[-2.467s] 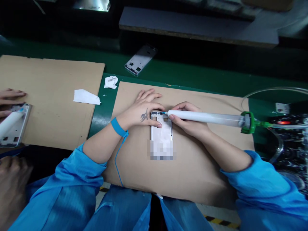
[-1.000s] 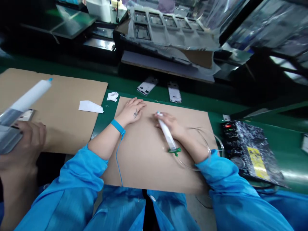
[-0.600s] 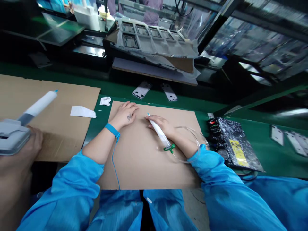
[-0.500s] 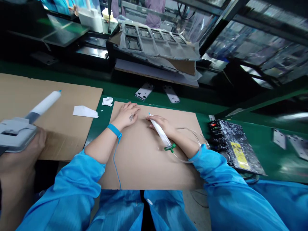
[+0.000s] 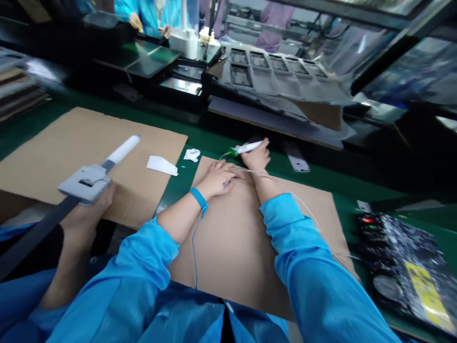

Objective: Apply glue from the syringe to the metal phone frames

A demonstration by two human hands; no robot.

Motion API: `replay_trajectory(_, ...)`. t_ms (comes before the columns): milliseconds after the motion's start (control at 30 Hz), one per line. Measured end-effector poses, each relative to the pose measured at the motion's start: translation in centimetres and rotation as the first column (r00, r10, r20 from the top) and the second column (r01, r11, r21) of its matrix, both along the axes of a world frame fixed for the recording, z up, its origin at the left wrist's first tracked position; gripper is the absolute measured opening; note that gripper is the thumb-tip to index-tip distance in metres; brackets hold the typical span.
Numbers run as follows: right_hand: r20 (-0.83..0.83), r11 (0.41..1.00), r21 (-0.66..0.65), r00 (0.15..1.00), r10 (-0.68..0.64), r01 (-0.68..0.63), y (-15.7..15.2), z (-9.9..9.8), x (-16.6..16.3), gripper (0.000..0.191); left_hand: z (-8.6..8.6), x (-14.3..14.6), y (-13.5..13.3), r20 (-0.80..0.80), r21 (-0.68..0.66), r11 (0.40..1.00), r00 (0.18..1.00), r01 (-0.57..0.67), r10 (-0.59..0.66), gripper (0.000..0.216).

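Right hand [image 5: 259,155] up at the far edge of the cardboard sheet [image 5: 271,247], fingers [image 5: 257,151] curled tight round a white syringe [image 5: 248,148], tip aimed right, green collar on the left. Clear tube [image 5: 250,170] running just past the left hand [image 5: 217,180], its fingers [image 5: 220,166] flat, together, gripping nothing. Just beyond the syringe tip, a phone frame [image 5: 297,156] on the green bench [image 5: 174,190]. Farther left, a tissue [image 5: 192,155], a paper scrap [image 5: 162,165], and a second cardboard sheet [image 5: 71,147], with a co-worker's hand [image 5: 89,205] holding another syringe [image 5: 123,150] above it, well apart from both hands.

Crumpled tissue [image 5: 192,155], paper scrap [image 5: 162,165], control box [image 5: 400,271]
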State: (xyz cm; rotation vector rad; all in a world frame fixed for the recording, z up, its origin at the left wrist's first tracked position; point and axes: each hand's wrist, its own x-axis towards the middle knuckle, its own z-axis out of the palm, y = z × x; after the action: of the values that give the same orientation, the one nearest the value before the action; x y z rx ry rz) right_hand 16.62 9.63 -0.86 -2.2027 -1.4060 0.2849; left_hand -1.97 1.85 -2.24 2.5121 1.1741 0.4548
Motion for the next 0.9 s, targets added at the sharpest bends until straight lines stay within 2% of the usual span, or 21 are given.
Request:
replay_trajectory(167, 0.048, 0.997, -0.062, 0.998, -0.050, 0.052, 0.2, 0.2, 1.2, 0.109, -0.1, 0.3, -0.7, -0.009, -0.015, 1.000, 1.000, -0.010, 0.010, 0.037)
replay_trajectory(367, 0.084, 0.990, -0.105, 0.993, -0.085, 0.093, -1.5, 0.6, 5.5, 0.096, -0.1, 0.3, -1.2, -0.002, -0.019, 0.999, 1.000, -0.027, 0.027, 0.035)
replay_trajectory(467, 0.077, 0.990, -0.099, 0.992, -0.097, 0.105, -2.7, 0.5, 7.5, 0.096, 0.1, 0.1, -1.2, 0.001, -0.021, 0.999, 1.000, -0.031, 0.031, 0.036)
replay_trajectory(733, 0.029, 0.996, 0.040, 0.997, -0.076, 0.074, -3.5, 0.4, 10.6, 0.099, 0.2, -0.6, -0.5, 0.035, -0.036, 0.999, 0.999, -0.031, 0.032, 0.035)
replay_trajectory(833, -0.048, 0.994, 0.113, 0.999, -0.005, 0.010, -4.4, 0.1, 11.2, 0.100, 0.3, -0.8, -0.2, 0.082, -0.019, 0.999, 0.996, -0.043, 0.044, 0.031)
replay_trajectory(900, -0.117, 0.983, 0.167, 0.988, 0.099, -0.079, -5.7, -0.7, 11.5, 0.099, 0.3, -0.9, 0.0, 0.125, -0.007, 0.997, 0.989, -0.073, 0.073, 0.030)
